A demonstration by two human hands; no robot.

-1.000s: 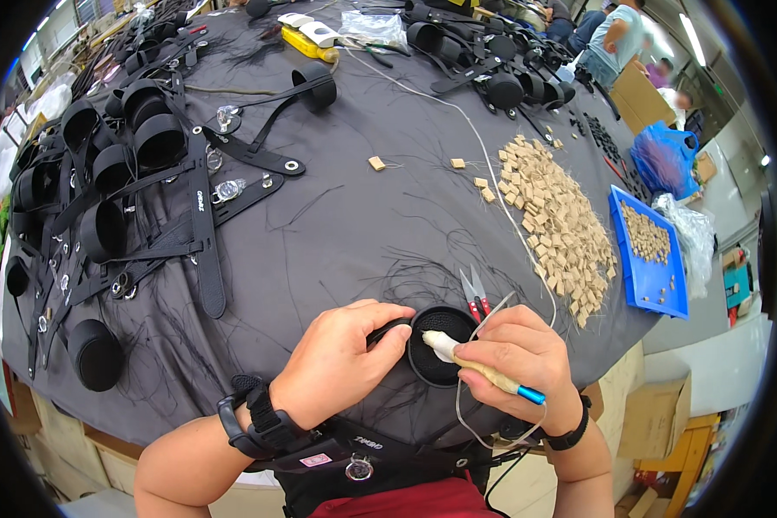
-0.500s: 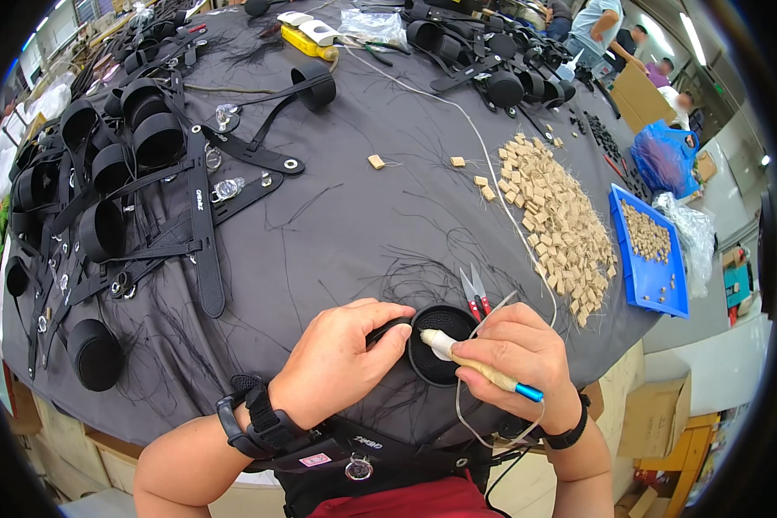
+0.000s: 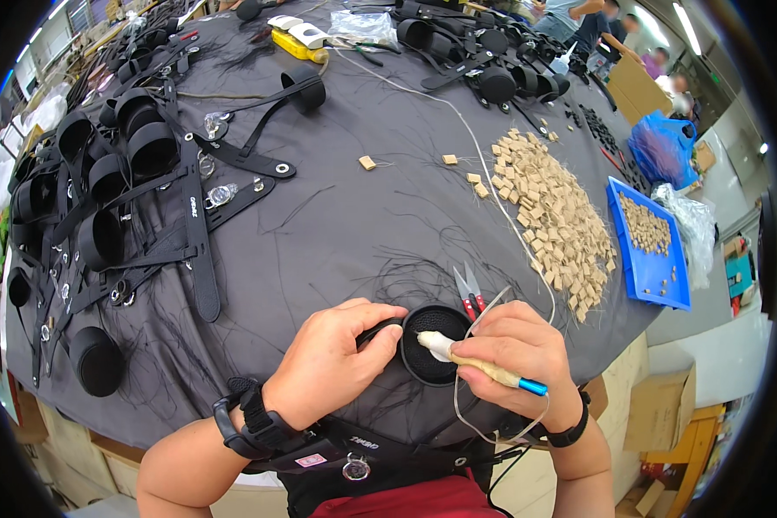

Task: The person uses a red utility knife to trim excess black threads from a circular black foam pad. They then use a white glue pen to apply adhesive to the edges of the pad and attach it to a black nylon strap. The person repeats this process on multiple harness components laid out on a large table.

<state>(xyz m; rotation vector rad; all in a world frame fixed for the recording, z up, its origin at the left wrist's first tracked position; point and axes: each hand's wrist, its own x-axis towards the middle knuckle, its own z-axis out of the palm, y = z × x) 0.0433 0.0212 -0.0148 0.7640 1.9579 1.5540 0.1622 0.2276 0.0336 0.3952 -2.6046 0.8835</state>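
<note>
My left hand (image 3: 337,358) is closed, pinching a black strap at the left side of a round black cup (image 3: 430,367) near the table's front edge. The cup's open side faces up and shows a mesh-like lining. Held in my right hand (image 3: 522,358) is a corded pen-shaped tool (image 3: 483,369), wrapped in pale tape, with a blue end. Its white front part reaches over the cup, and the tip points at the inner left wall; I cannot tell whether it touches. Small red-handled thread snips (image 3: 470,298) lie just beyond the cup, blades pointing away.
A heap of small tan square pieces (image 3: 552,224) lies to the right, beside a blue tray (image 3: 652,246). Black strap-and-cup assemblies (image 3: 112,198) cover the left. A pale cord (image 3: 457,112) crosses the table from a yellow-and-white power strip (image 3: 298,39). Loose black threads are scattered around. People stand at the far right.
The whole view has shifted slightly. My left hand still pinches the strap, and the tool's tip stays at the inner left side of the cup.
</note>
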